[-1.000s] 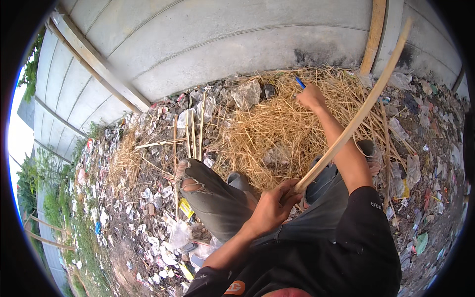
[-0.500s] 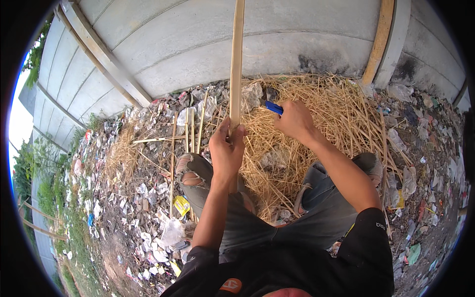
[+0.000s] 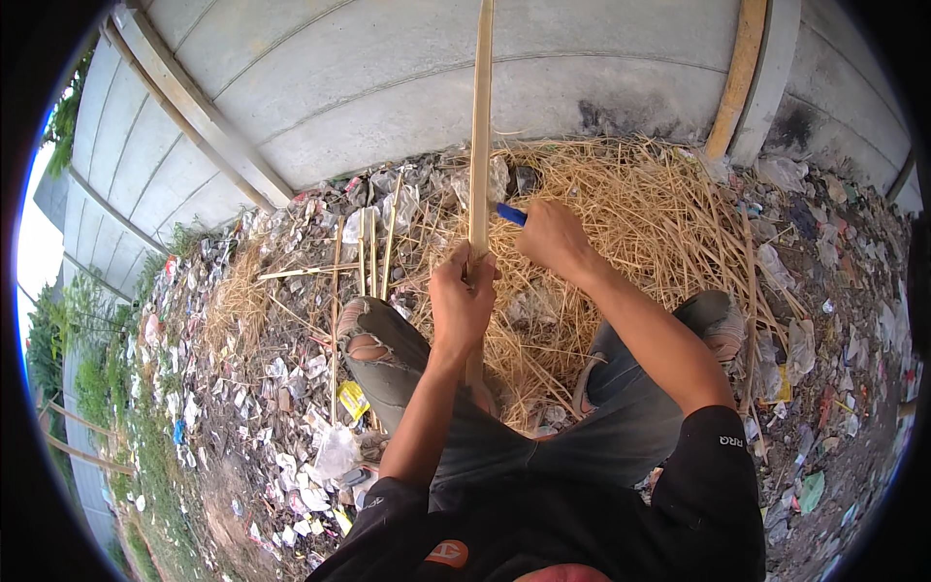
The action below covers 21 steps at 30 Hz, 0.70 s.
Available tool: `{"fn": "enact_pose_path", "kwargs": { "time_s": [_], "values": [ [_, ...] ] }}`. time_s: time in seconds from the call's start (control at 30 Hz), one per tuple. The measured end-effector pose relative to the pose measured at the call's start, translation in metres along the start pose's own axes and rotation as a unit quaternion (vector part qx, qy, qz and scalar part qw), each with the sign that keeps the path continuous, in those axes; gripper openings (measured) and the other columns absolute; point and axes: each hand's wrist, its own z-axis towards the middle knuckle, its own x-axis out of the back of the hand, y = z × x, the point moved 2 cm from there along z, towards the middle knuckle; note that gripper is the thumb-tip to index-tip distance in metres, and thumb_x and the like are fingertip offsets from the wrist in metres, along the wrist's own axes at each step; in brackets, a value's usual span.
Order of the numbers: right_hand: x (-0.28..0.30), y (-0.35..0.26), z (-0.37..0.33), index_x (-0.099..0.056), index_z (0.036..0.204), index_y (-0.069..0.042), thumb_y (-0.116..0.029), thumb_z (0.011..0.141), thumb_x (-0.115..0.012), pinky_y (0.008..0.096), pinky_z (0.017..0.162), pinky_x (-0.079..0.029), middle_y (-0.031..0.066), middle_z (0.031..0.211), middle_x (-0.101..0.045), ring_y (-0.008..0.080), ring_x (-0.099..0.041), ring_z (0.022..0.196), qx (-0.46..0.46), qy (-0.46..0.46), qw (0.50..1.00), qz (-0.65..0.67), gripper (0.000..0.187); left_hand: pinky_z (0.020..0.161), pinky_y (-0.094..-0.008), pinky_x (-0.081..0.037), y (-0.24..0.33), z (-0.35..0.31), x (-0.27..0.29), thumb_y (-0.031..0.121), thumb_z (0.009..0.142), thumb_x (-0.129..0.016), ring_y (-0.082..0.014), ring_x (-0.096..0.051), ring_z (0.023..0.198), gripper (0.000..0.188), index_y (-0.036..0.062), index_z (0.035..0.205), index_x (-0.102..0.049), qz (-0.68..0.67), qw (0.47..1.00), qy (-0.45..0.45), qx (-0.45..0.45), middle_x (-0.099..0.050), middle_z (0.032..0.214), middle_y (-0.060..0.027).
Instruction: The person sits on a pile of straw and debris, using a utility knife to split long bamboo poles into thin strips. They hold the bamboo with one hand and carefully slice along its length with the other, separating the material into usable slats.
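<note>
A long, pale bamboo strip [image 3: 480,136] stands nearly upright in front of me, its lower part passing down between my legs. My left hand [image 3: 464,296] is closed around it at about knee height. My right hand [image 3: 553,242] grips a blue-handled utility knife [image 3: 511,214], just right of the strip and a little above my left hand. The knife's front end is at the strip's right edge; its blade is too small to make out, so I cannot tell whether it touches.
Straw-like shavings [image 3: 621,213] are heaped between and beyond my knees. Several cut strips [image 3: 372,254] lean or lie left of my left knee. Scattered litter [image 3: 291,475] covers the ground. A grey concrete wall [image 3: 388,58] with a wooden post [image 3: 737,78] stands ahead.
The knife in my right hand has moved left to the strip's edge. My left hand and the strip have shifted slightly right, and the strip is turned narrower to view.
</note>
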Motion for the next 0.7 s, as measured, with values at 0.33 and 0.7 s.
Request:
{"fn": "enact_pose_path", "kwargs": {
  "time_s": [0.33,0.7],
  "values": [
    [0.038,0.080,0.037,-0.062,0.087,0.003,-0.006,0.091,-0.061,0.0312,0.052,-0.051,0.0088,0.069,-0.056,0.0167,-0.060,0.057,-0.177,0.047,0.978,0.098,0.010,0.061,-0.0205,-0.046,0.032,-0.063,-0.024,0.016,0.101,-0.064,-0.0042,-0.057,0.069,0.046,-0.0039,0.141,-0.052,-0.182,0.946,-0.268,0.003,-0.066,0.088,-0.0048],
    [0.045,-0.027,-0.050,-0.068,0.069,0.003,-0.009,0.076,-0.066,0.0473,0.060,-0.053,0.0226,0.060,-0.062,0.0382,-0.066,0.058,0.083,0.035,0.995,0.034,0.014,0.036,-0.0211,-0.034,0.027,0.008,0.033,0.024,0.107,-0.052,-0.0070,-0.045,0.042,0.042,0.0046,0.144,-0.048,-0.362,0.930,-0.058,-0.015,-0.056,0.076,-0.0008]
  ]
}}
